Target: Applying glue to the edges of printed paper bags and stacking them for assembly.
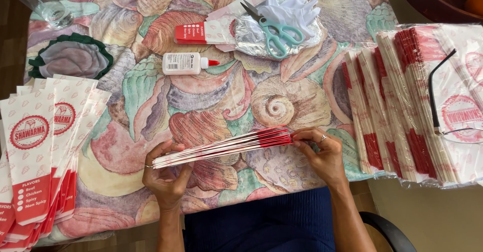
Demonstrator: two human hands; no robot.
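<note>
Both my hands hold one stack of flat white-and-red paper bags (226, 145) edge-on above the near side of the table. My left hand (166, 174) grips its white end from below. My right hand (322, 154), with a ring on one finger, pinches its red end. The stack slopes up towards the right. The table wears a cloth with a seashell pattern (216, 96).
A fanned pile of finished bags (35, 156) lies at the left. Wrapped bundles of bags (412, 106) with eyeglasses (440, 101) on them sit at the right. Beyond are a glue bottle (186, 63), teal scissors (271, 28), white gloves (297, 5), a green-rimmed mat (70, 58) and a glass (48, 3).
</note>
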